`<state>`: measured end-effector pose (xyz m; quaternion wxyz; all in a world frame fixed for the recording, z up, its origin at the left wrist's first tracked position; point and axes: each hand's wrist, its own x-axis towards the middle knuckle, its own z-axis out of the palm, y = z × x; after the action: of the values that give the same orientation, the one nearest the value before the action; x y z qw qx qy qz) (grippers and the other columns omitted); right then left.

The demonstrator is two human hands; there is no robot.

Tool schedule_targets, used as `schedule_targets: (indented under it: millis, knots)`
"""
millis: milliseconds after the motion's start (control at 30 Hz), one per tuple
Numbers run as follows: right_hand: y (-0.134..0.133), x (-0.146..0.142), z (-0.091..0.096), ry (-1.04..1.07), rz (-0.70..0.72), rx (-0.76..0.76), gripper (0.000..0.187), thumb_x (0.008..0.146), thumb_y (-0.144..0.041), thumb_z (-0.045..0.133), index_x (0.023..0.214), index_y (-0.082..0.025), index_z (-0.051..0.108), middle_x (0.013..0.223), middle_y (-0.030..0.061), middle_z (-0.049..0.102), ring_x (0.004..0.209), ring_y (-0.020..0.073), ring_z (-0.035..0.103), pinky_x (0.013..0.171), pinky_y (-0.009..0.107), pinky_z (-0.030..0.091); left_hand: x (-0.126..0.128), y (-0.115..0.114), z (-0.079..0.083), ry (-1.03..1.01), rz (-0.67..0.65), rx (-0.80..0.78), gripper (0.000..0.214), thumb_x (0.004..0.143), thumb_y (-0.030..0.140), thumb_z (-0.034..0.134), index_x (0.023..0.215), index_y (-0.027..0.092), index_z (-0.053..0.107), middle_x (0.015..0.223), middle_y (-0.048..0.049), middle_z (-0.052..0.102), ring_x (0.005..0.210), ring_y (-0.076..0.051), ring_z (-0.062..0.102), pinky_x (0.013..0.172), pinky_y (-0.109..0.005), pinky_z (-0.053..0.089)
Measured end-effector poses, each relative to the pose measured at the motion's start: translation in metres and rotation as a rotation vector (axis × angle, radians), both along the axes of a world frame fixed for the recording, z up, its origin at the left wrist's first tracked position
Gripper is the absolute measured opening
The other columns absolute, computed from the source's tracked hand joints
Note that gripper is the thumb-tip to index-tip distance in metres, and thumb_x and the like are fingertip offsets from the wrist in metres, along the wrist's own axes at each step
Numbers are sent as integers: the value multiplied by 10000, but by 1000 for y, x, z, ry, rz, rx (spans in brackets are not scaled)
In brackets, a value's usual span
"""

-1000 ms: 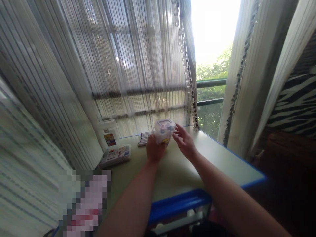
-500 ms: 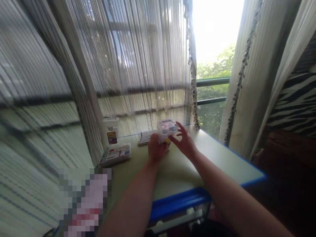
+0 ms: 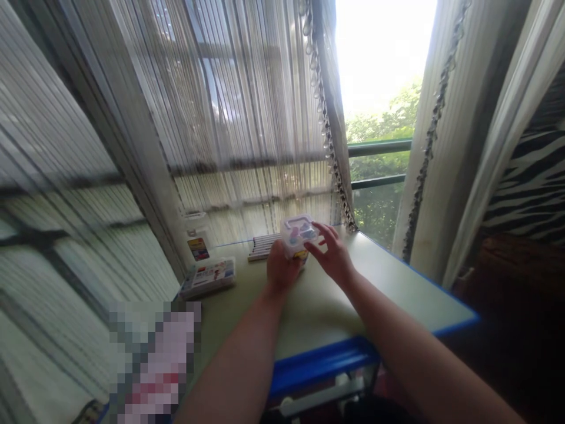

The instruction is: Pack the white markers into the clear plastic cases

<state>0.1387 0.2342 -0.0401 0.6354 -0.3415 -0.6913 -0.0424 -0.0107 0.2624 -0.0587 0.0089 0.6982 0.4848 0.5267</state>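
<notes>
A small clear plastic tub (image 3: 295, 240) with a translucent lid stands above the middle of the table, pink and blue pieces showing through the lid. Its front bears a label with some yellow. My left hand (image 3: 282, 266) is wrapped around the tub's left and near side, partly covering it. On the lid's right edge, my right hand (image 3: 332, 252) grips with the thumb in front and fingers behind. The lid sits on the tub. Whether the tub's base touches the table is hidden by my left hand.
A row of markers (image 3: 260, 247) lies just behind my left hand. Left of it are a flat clear case (image 3: 209, 277) and another clear tub (image 3: 196, 241) by the curtain (image 3: 247, 118). The pale table (image 3: 397, 288) has a blue edge. A blurred patch covers the lower left.
The curtain has shifted, its beaded edge now slanting more. My hands keep about the same hold on the tub, the right fingers moved slightly along the lid's edge.
</notes>
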Motion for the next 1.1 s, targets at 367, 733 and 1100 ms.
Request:
schedule_targets:
  millis: [367,733,1100]
  knots:
    - [0,-5,-3,191,292,-151,405,814,-372,598,1160,-260,418,1067,70,624,889,192,651,766,376,539,0,-2,1,43,-8,46,317,585,144,585,873,218,475,882,-49,587,831,-215,572,704,-325,481]
    - [-2,-7,0,350,468,-218,624,811,-420,588,1301,-268,234,1093,79,601,963,201,624,853,399,507,3,-7,7,53,-124,-6,328,557,135,653,858,185,534,838,-36,617,759,-194,578,646,-300,466]
    - [-3,-6,4,401,418,-259,595,756,-438,637,1260,-242,389,1023,66,607,907,213,617,825,406,517,7,-12,10,41,-144,-30,285,555,92,604,820,184,551,808,-31,618,720,-183,563,639,-297,464]
